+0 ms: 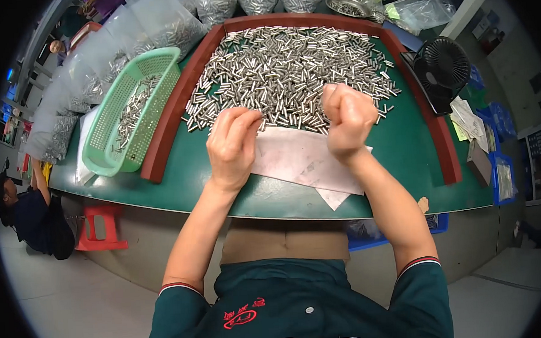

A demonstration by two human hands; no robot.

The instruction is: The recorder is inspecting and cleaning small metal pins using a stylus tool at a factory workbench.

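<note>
A wide heap of short, shiny metal pins (284, 70) is spread over the green tabletop (186, 189) in front of me. My left hand (231, 148) hovers at the near left edge of the heap, its fingers curled together; whatever is between the fingertips is too small to make out. To the right, my right hand (349, 122) is closed in a fist over the heap's near edge, somewhat blurred, and its contents are hidden. Below and between both hands lies a pale, stained cloth (297, 158), one corner pointing toward me.
Dark red rails (173, 122) border the heap on three sides. Left stands a green perforated basket (92, 151) holding more pins. Clear bags (168, 21) of pins line the back and left. A black fan (441, 68) stands right. Another person (31, 212) sits far left beside a red stool (102, 230).
</note>
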